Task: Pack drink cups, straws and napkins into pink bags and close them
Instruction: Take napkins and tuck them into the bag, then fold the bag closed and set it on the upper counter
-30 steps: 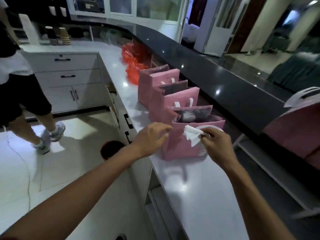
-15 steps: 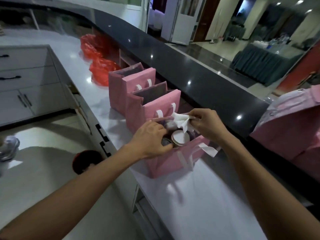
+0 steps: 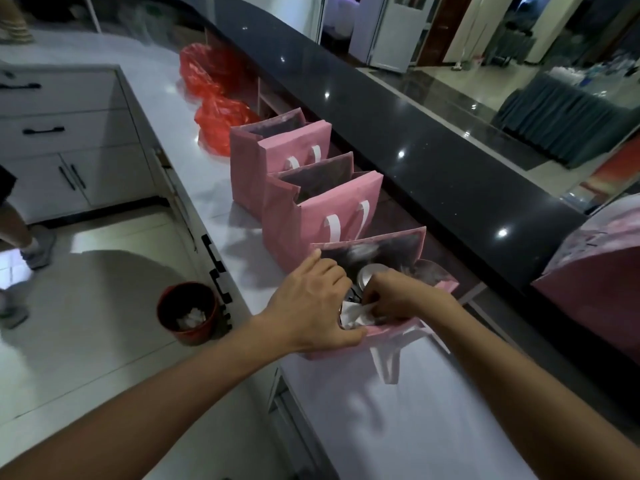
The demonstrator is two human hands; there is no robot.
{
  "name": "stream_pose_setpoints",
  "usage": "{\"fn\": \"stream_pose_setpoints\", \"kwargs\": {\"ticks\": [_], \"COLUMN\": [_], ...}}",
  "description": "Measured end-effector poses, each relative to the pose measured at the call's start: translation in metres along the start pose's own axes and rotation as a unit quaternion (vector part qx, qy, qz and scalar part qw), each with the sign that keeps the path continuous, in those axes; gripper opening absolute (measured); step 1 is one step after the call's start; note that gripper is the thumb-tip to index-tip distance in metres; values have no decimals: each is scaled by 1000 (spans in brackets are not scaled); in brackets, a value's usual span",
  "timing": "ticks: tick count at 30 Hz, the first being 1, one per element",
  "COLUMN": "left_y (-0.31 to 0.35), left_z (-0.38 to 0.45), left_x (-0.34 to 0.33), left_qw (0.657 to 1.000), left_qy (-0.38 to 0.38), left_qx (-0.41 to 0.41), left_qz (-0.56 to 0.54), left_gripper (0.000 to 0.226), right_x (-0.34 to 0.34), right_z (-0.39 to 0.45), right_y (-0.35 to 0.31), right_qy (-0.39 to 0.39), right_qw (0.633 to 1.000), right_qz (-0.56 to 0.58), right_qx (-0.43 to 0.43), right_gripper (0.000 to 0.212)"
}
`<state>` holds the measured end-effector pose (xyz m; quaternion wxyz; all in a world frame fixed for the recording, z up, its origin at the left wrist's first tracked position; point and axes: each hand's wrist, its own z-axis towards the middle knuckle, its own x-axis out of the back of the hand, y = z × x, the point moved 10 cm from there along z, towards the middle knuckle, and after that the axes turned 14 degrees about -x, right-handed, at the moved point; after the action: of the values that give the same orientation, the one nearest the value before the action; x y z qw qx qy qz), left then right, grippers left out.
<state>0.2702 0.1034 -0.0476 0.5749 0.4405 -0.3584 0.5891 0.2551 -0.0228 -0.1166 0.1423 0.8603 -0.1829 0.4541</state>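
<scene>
Three pink bags stand in a row on the white desk (image 3: 398, 420). The left hand (image 3: 313, 306) grips the near rim of the nearest bag (image 3: 398, 336), holding its mouth wide. The right hand (image 3: 403, 296) is down inside it, fingers curled round a white napkin (image 3: 355, 315) beside a cup lid (image 3: 370, 273). The middle bag (image 3: 311, 233) and far bag (image 3: 266, 168) stand open behind.

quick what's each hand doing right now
Left hand: grips the near rim of the nearest pink bag, holding its mouth open.
Right hand: pinches a white napkin, pushing it into that bag.
</scene>
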Motion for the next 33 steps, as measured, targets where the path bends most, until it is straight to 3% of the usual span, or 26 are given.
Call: {"fn": "stream_pose_setpoints", "kwargs": {"ticks": [3, 6, 13, 19, 24, 28, 33], "left_y": [5, 12, 16, 1, -36, -60, -58], "left_z": [4, 7, 9, 14, 22, 28, 23], "left_x": [-6, -8, -7, 5, 15, 2, -10], "left_qw": [1000, 1000, 1000, 998, 990, 981, 976], "left_qy": [-1, 1, 10, 59, 107, 19, -12], "left_qx": [-7, -19, -21, -17, 27, 98, 92], "left_qz": [0, -2, -7, -17, -92, -165, -195], "left_gripper": [73, 72, 73, 62, 45, 50, 44], "right_x": [-14, -20, -21, 31, 39, 28, 26], "right_z": [6, 8, -3, -39, -84, -89, -102], "right_y": [10, 15, 24, 35, 18, 4, 12], "right_qy": [-7, 2, -32, 109, 154, 234, 318], "right_qw": [1000, 1000, 998, 990, 960, 957, 938], "right_qz": [14, -4, -16, 91, 231, 165, 137], "right_qx": [-16, -24, -43, -20, 44, 36, 17], "right_gripper": [22, 6, 33, 19, 12, 37, 16]}}
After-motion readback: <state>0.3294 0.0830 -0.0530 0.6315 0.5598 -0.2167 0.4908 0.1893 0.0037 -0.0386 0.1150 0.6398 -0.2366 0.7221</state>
